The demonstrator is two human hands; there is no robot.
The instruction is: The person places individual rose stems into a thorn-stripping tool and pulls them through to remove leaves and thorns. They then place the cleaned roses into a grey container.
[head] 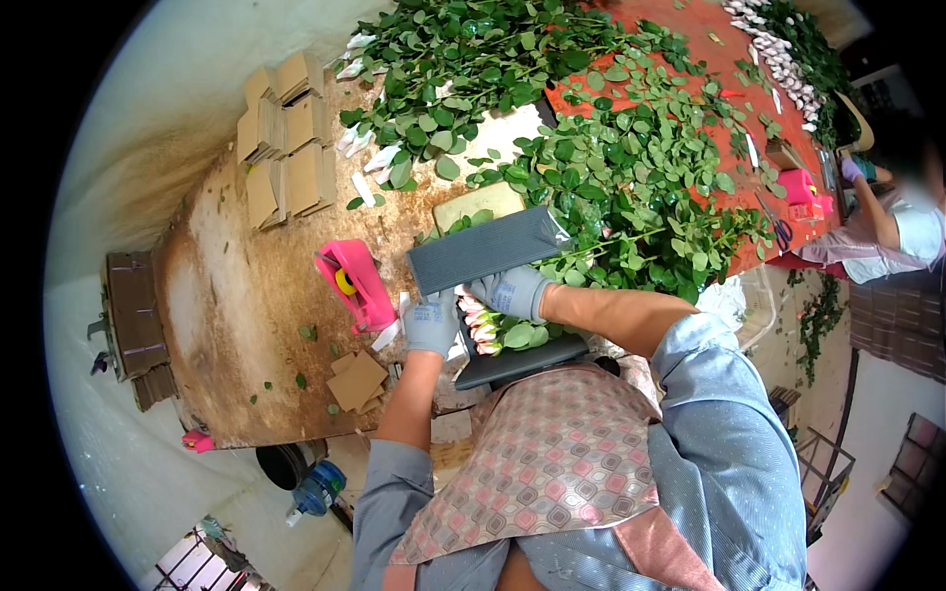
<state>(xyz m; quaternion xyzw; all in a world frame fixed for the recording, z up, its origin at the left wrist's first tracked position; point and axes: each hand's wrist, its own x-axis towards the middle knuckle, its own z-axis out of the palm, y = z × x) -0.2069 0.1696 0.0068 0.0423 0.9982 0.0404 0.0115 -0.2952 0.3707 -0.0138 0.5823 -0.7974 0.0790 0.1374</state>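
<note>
My left hand [431, 325], in a grey glove, is at the left end of a dark ribbed panel [484, 250], near its lower edge. My right hand [510, 292], gloved alike, lies just below the panel's middle, by a row of pink-and-white roses [482, 325]; its fingertips are partly hidden. The roses rest on a black holder [525, 362] against the patterned apron, with green leaves to their right. Exactly what each hand's fingers grip cannot be made out. To the left stands a pink tape dispenser [362, 288] with a yellow core.
Leafy rose stems [628, 162] cover the table's far and right parts. Stacked cardboard pieces [288, 140] stand at the back left, and loose cardboard squares [358, 383] lie near the front edge. Scissors [782, 230] lie at right, near a co-worker [887, 214].
</note>
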